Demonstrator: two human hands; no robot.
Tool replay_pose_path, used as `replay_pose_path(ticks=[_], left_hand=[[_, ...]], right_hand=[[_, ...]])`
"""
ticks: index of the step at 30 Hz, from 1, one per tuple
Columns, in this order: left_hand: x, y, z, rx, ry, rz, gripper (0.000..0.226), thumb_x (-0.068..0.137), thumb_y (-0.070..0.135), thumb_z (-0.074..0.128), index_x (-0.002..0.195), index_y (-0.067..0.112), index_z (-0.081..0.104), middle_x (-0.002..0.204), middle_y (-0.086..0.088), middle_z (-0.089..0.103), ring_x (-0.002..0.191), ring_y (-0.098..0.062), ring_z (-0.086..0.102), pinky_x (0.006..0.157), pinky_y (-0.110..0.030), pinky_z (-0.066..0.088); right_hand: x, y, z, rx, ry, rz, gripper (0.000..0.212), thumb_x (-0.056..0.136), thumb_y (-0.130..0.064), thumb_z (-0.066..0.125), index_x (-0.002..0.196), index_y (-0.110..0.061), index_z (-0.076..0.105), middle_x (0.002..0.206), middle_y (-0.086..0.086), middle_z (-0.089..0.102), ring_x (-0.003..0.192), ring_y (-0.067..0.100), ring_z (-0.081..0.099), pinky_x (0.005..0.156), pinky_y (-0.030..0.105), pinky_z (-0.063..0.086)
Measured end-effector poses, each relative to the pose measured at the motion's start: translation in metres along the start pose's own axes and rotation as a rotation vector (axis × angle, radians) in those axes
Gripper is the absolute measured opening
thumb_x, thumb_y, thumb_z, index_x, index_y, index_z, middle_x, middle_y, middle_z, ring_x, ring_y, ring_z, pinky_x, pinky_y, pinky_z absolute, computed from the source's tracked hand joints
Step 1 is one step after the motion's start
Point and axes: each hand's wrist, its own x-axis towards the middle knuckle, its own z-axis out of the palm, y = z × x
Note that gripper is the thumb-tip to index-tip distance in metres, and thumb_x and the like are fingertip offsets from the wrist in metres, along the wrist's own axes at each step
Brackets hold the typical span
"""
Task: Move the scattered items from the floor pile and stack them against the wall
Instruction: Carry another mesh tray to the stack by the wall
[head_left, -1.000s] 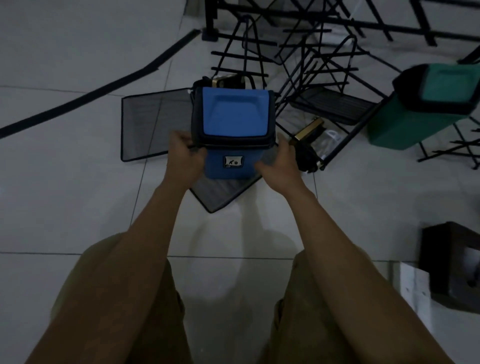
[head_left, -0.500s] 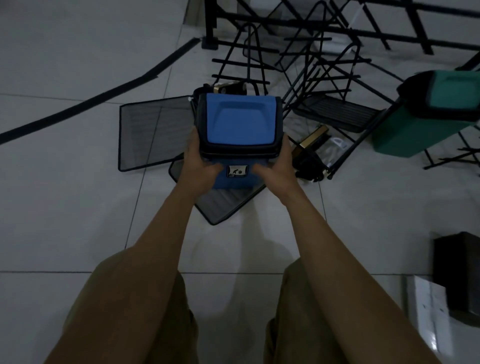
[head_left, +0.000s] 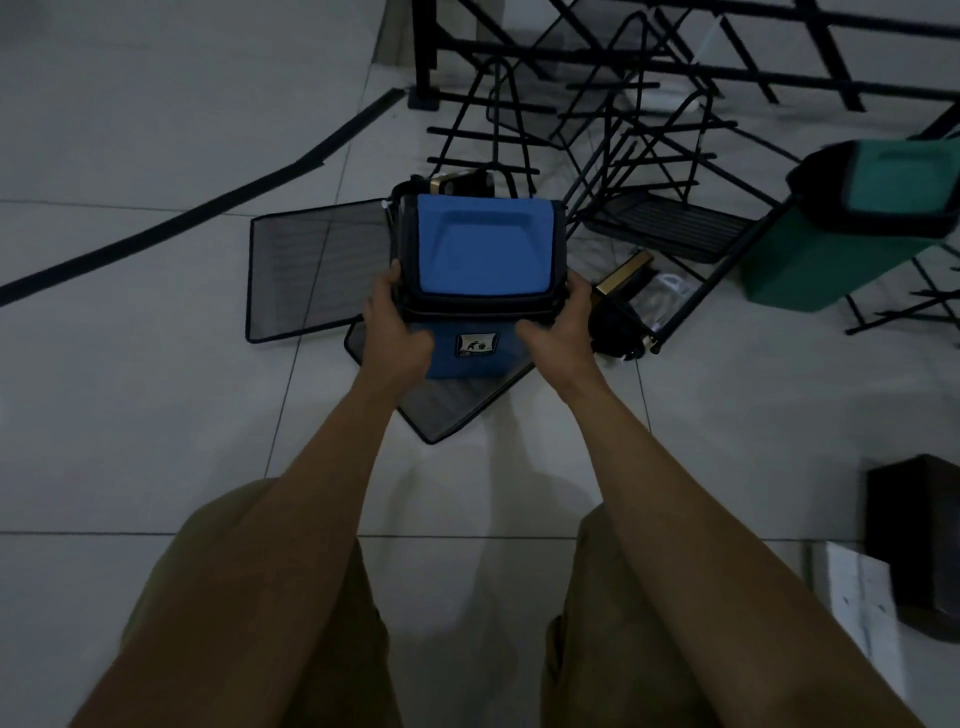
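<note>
**Blue bag held in both hands over the floor pile**

The person holds a blue bag (head_left: 480, 270) out in front of the body, between both hands, above the grey tiled floor (head_left: 130, 389). The left hand (head_left: 395, 332) grips the bag's left side, with the thumb curled over its front face and the fingers wrapped out of sight behind the edge. The right hand (head_left: 561, 332) grips the right side in the same way, thumb pointing in toward a small label on the bag's lower front. The bag has a bright blue flap with a dark border.

Beneath and behind the bag lie two flat black mesh panels (head_left: 317, 275), one stretching to the left, the other poking out under the bag on the near side. Farther off, a tangle of black wire racks (head_left: 649, 145) covers the floor. A green bin (head_left: 852, 228) with a dark rim lies tilted at the far right. A long black strip (head_left: 208, 213) runs diagonally across the tiles on the left. At the near right sits a dark box (head_left: 919, 540) beside a white sheet.
</note>
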Motion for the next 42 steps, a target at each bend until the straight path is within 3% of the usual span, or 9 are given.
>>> replay_pose_path(ticks=[5, 10, 17, 23, 26, 31, 33, 38, 42], left_hand=[[0.001, 0.029, 0.019, -0.073, -0.034, 0.115, 0.077, 0.077, 0.011, 0.062, 0.145, 0.028, 0.031, 0.142, -0.003, 0.041, 0.131, -0.021, 0.042, 0.109, -0.048, 0.039], [-0.004, 0.051, 0.059, -0.129, -0.082, 0.154, 0.078, 0.074, 0.015, 0.066, 0.143, 0.034, 0.034, 0.142, -0.006, 0.042, 0.133, -0.022, 0.04, 0.109, -0.049, 0.037], [-0.05, 0.078, 0.119, -0.02, -0.281, 0.11, 0.087, 0.069, 0.005, 0.055, 0.148, 0.025, 0.025, 0.139, -0.007, 0.036, 0.129, -0.012, 0.036, 0.111, -0.038, 0.037], [-0.07, 0.078, 0.139, 0.07, -0.236, 0.159, 0.082, 0.076, -0.002, 0.06, 0.147, 0.018, 0.024, 0.133, -0.009, 0.034, 0.118, -0.008, 0.038, 0.106, -0.025, 0.037], [-0.081, 0.079, 0.143, 0.082, -0.205, 0.158, 0.083, 0.075, 0.003, 0.062, 0.147, 0.018, 0.023, 0.133, -0.008, 0.034, 0.118, -0.011, 0.038, 0.103, -0.022, 0.036], [-0.092, 0.062, 0.145, 0.097, -0.334, 0.087, 0.092, 0.074, 0.008, 0.066, 0.149, 0.017, 0.013, 0.136, -0.007, 0.028, 0.117, -0.011, 0.036, 0.094, -0.003, 0.033], [-0.095, 0.053, 0.144, 0.139, -0.413, 0.091, 0.097, 0.071, 0.013, 0.068, 0.148, 0.016, 0.009, 0.136, -0.008, 0.026, 0.121, -0.013, 0.034, 0.098, -0.009, 0.033], [-0.083, 0.043, 0.129, 0.313, -0.567, 0.096, 0.094, 0.068, 0.032, 0.068, 0.142, 0.013, 0.011, 0.132, -0.009, 0.029, 0.122, -0.019, 0.039, 0.101, -0.03, 0.044], [-0.072, 0.045, 0.118, 0.376, -0.519, 0.139, 0.069, 0.063, 0.052, 0.056, 0.117, 0.022, 0.025, 0.12, -0.011, 0.039, 0.106, -0.02, 0.049, 0.085, -0.043, 0.054]], right_hand=[[-0.005, -0.008, -0.024, 0.031, 0.059, -0.053, 0.077, 0.078, -0.008, 0.062, 0.141, -0.023, 0.021, 0.134, -0.004, 0.04, 0.121, -0.001, 0.044, 0.104, 0.019, 0.039], [-0.019, -0.007, -0.064, -0.007, 0.189, -0.072, 0.084, 0.072, -0.017, 0.063, 0.144, -0.023, 0.021, 0.14, 0.006, 0.04, 0.129, 0.022, 0.044, 0.109, 0.05, 0.039], [-0.06, 0.014, -0.129, -0.145, 0.31, 0.038, 0.08, 0.069, -0.024, 0.066, 0.138, -0.034, 0.027, 0.134, 0.002, 0.038, 0.13, 0.026, 0.039, 0.105, 0.052, 0.042], [-0.078, 0.029, -0.153, -0.138, 0.299, 0.093, 0.06, 0.082, 0.009, 0.066, 0.125, -0.021, 0.037, 0.114, -0.005, 0.041, 0.099, -0.017, 0.047, 0.078, 0.004, 0.044], [-0.085, 0.027, -0.153, -0.132, 0.336, 0.109, 0.053, 0.079, 0.011, 0.066, 0.102, -0.03, 0.04, 0.103, -0.009, 0.045, 0.088, -0.018, 0.052, 0.077, 0.006, 0.047], [-0.092, 0.033, -0.153, -0.209, 0.313, 0.246, 0.07, 0.066, -0.028, 0.068, 0.126, -0.021, 0.035, 0.129, 0.005, 0.044, 0.12, 0.022, 0.048, 0.1, 0.036, 0.048], [-0.09, 0.043, -0.154, -0.291, 0.315, 0.273, 0.071, 0.062, -0.033, 0.069, 0.124, -0.015, 0.039, 0.125, 0.008, 0.048, 0.12, 0.03, 0.049, 0.098, 0.05, 0.05], [-0.093, 0.032, -0.145, -0.386, 0.358, 0.361, 0.055, 0.075, -0.012, 0.072, 0.109, -0.015, 0.029, 0.115, 0.004, 0.034, 0.11, 0.022, 0.046, 0.091, 0.037, 0.05], [-0.088, 0.023, -0.136, -0.486, 0.322, 0.416, 0.093, 0.074, -0.029, 0.072, 0.144, -0.017, 0.012, 0.133, 0.008, 0.033, 0.117, 0.03, 0.042, 0.099, 0.049, 0.044]])
